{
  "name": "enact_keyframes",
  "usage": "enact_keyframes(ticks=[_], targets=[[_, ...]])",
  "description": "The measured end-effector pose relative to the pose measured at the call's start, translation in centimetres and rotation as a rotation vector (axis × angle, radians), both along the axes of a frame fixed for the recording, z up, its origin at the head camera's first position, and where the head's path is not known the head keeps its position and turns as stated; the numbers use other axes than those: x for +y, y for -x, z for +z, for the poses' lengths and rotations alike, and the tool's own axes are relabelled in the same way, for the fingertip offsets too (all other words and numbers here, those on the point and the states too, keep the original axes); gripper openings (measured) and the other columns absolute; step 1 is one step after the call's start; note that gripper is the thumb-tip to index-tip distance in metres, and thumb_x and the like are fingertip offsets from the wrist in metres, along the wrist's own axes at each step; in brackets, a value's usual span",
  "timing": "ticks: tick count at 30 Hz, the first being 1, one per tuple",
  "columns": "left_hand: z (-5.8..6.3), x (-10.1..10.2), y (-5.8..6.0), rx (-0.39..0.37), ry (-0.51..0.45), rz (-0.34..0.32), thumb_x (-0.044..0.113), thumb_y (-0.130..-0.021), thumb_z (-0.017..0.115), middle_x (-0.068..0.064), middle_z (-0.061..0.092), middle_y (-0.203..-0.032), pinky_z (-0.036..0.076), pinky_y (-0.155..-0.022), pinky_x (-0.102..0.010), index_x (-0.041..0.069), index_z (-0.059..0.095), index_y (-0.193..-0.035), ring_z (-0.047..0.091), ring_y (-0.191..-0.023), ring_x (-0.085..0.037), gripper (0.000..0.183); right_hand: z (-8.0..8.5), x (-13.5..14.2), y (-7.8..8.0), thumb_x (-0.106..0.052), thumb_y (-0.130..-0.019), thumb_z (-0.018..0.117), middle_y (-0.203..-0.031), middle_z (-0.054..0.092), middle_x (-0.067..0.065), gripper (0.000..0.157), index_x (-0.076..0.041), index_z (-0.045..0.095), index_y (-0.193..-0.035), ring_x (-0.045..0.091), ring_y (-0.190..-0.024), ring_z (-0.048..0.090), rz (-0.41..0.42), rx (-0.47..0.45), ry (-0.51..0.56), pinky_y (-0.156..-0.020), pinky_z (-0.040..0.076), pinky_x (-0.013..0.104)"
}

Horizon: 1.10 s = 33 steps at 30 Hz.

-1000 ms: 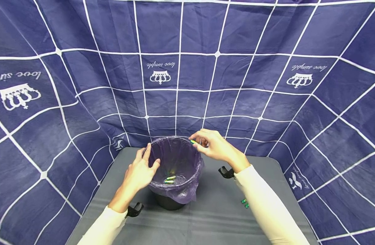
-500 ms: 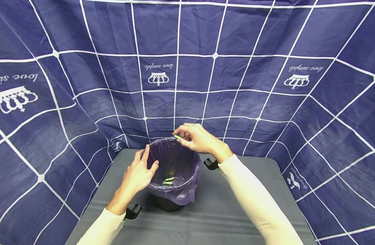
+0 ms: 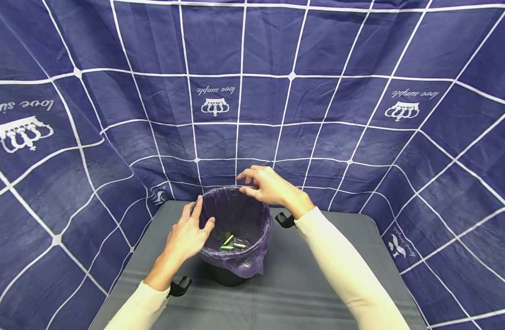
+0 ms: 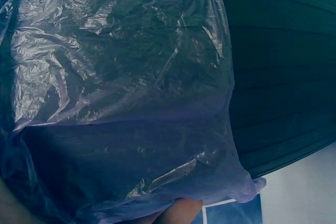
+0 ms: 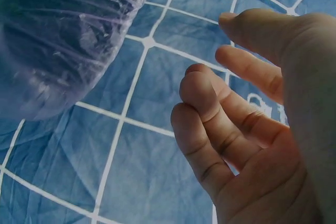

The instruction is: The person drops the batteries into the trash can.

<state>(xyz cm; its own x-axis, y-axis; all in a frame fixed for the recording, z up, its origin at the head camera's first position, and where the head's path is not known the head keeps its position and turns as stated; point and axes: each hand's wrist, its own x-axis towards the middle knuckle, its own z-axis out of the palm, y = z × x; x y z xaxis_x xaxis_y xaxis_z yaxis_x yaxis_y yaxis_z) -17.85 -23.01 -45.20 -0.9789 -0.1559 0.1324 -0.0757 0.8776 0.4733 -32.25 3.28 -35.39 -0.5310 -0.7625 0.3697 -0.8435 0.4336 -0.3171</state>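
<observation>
Blue white-gridded cloth (image 3: 269,101), apparently grey tabletop (image 3: 306,275)

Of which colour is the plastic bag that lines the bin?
The bag is translucent purple; the head view shows it best.

Lined bin upright, three small cylinders inside

The round black bin with a ridged wall (image 3: 227,277) stands upright, mouth up. A thin translucent purple plastic liner (image 3: 252,265) covers its inside and folds over the rim; the outer overhang is creased, hangs loose and leaves the lower wall exposed. Three small slim green-and-yellow cylinders (image 3: 229,239) lie on their sides at the bottom, close together: one diagonal, two roughly crosswise and nearer the near wall. The left hand (image 3: 188,234) rests at the left rim; the right hand (image 3: 265,185) is near the far rim, fingers loosely bent.
</observation>
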Motion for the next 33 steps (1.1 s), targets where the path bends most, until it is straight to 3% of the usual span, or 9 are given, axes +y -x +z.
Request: enact_keyframes(ticks=[14,24,33], targets=[[0.3,-0.1,-0.2,-0.008,-0.011,0.002,0.053,-0.117,0.056,-0.021,0.036,-0.186,0.056,-0.111,-0.08,0.02,0.02,-0.189,0.071,-0.131,-0.071,0.087,-2.1,5.0,0.3,-0.017,-0.109,0.082,-0.109,0.077,0.01,0.027,-0.01,0.084,-0.136,0.013,-0.079,0.066,-0.066,-0.03,0.076,-0.077,0.057,0.03],[0.2,0.0,-0.2,-0.008,-0.017,0.0,0.053,-0.117,0.056,-0.02,0.036,-0.186,0.056,-0.111,-0.079,0.021,0.02,-0.189,0.071,-0.13,-0.069,0.086,-6.0,9.5,0.6,-0.014,-0.108,0.083,-0.108,0.08,0.005,0.024,-0.011,0.085,-0.132,0.008,-0.079,0.064,-0.161,-0.062,0.097,-0.074,0.057,0.028],[0.1,-0.1,0.0,-0.01,-0.016,0.002,0.054,-0.117,0.057,-0.019,0.035,-0.187,0.057,-0.109,-0.079,0.022,0.02,-0.189,0.071,-0.13,-0.071,0.087,-11.6,14.6,0.4,-0.009,-0.104,0.087,-0.104,0.081,0.002,0.021,-0.012,0.087,-0.125,0.002,-0.078,0.064,-0.246,-0.099,0.138,-0.073,0.059,0.029]])
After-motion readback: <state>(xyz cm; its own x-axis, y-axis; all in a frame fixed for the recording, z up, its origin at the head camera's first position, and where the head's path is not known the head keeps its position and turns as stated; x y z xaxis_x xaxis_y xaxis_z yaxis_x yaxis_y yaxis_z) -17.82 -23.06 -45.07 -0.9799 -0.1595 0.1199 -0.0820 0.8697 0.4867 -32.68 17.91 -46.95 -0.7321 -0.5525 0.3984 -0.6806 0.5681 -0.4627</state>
